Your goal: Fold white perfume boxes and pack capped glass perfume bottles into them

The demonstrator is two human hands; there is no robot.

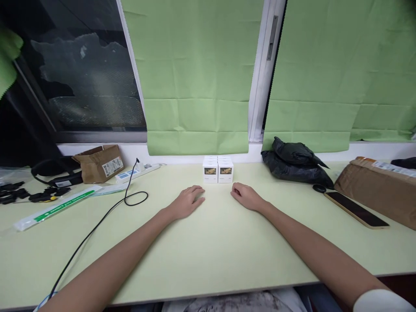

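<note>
Two small white boxes (218,170) with dark picture labels stand side by side at the back of the pale green table (208,242), with more white boxes behind them. My left hand (187,201) rests palm down on the table just in front and left of the boxes, fingers loosely stretched, holding nothing. My right hand (245,196) lies palm down in front and right of them, fingers relaxed and lightly curled, also holding nothing. Neither hand touches the boxes.
A black cable (107,212) loops across the left side from a white power strip (138,172). A torn cardboard box (99,162) and a long plastic packet (55,208) lie left. Black bags (294,164), a phone (355,209) and a brown parcel (380,188) sit right.
</note>
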